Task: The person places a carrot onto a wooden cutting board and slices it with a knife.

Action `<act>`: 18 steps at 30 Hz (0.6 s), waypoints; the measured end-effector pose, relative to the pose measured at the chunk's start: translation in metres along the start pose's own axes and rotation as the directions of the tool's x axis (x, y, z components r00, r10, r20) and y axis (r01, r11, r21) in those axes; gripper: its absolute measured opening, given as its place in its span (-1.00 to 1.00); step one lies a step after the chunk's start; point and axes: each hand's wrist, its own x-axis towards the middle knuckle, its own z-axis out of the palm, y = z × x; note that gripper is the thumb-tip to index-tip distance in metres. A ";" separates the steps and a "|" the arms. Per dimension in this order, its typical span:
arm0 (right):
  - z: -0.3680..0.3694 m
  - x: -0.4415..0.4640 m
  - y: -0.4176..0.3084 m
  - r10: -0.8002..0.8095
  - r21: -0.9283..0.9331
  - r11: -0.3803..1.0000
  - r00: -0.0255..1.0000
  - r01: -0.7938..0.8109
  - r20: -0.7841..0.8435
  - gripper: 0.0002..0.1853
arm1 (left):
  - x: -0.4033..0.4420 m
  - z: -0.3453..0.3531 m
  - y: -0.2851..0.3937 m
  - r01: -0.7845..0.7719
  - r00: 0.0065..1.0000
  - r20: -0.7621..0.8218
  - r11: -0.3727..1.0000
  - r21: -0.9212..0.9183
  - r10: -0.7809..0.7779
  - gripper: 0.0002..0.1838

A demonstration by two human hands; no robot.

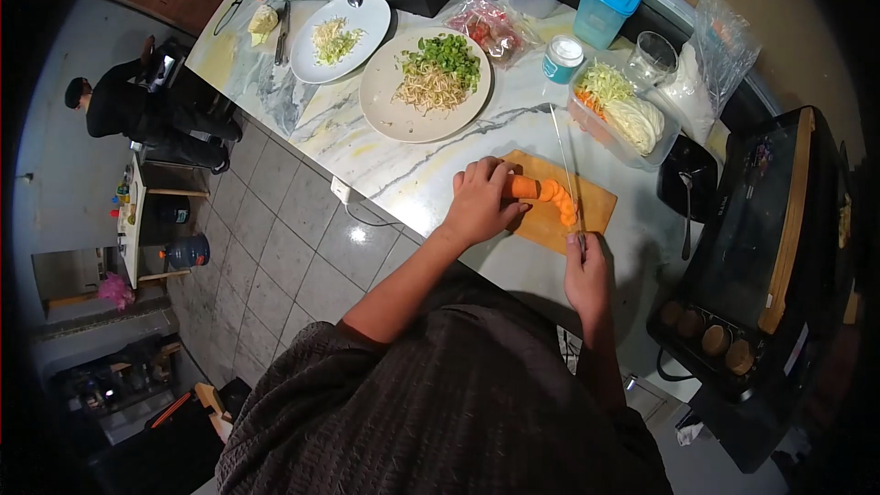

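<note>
Though partly sliced, carrot (523,187) (jar label (555,69) illegible).

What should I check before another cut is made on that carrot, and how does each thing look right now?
1. Carrot steadied: ok, the left hand holds it on the cutting board.
2. Knife under control: ok, the right hand grips its handle.
3. Left hand clear of the blade: ok, carrot slices lie between them.
4. Board secured against slipping: cannot tell, its underside is hidden.
5. Blade sharp enough: cannot tell from this view.
</note>
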 end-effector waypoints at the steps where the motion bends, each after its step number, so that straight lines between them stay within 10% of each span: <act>1: -0.001 0.001 -0.005 -0.017 -0.015 1.000 1.000 0.017 -0.004 -0.66 | 0.000 -0.003 0.000 -0.007 0.999 -0.039 1.000 -0.002 0.007 -0.33; 18: 0.057 0.050 -0.108 -0.163 -0.012 0.987 0.986 0.163 -0.027 -0.82 | 0.049 -0.145 -0.167 0.199 0.685 -0.600 0.898 -0.393 -0.414 -0.62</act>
